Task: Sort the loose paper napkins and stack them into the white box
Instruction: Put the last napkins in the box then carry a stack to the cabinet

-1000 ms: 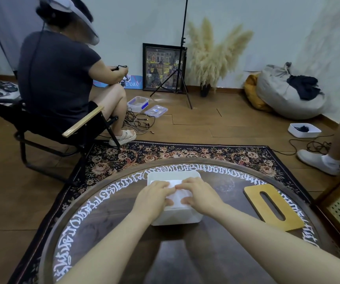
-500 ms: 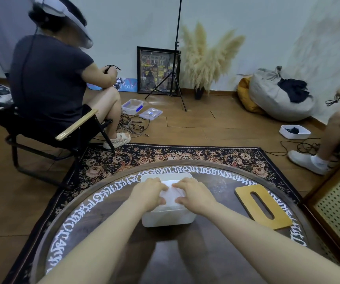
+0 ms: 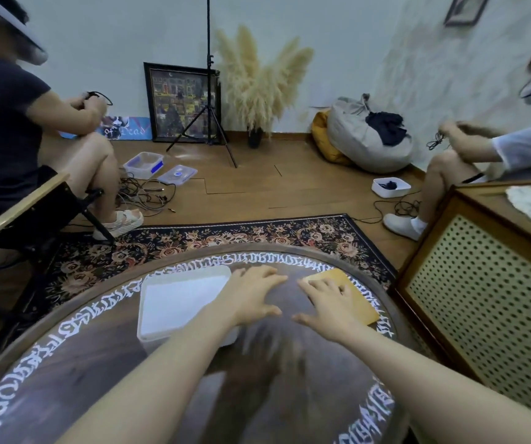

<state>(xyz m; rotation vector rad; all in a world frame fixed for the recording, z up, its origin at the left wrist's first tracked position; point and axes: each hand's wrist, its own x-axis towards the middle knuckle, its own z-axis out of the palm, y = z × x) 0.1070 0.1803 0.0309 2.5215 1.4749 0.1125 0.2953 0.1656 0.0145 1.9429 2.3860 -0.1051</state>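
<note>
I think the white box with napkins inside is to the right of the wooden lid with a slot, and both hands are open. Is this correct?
Not quite. The head view shows the white rectangular box to the left of the flat wooden lid, not the right. The rest holds: white napkins lie inside it, and the left hand and right hand are both open.

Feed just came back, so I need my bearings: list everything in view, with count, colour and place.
white rectangular plastic box: 1, white, table left of centre
stacked paper napkins: white, inside box
flat wooden lid with slot: 1, tan, table right
round dark wooden table: 1, white lettering on rim
floral rug: 1, dark, under table
seated people: 2, far left and far right
left hand: open, beside box
right hand: open, on lid
</note>
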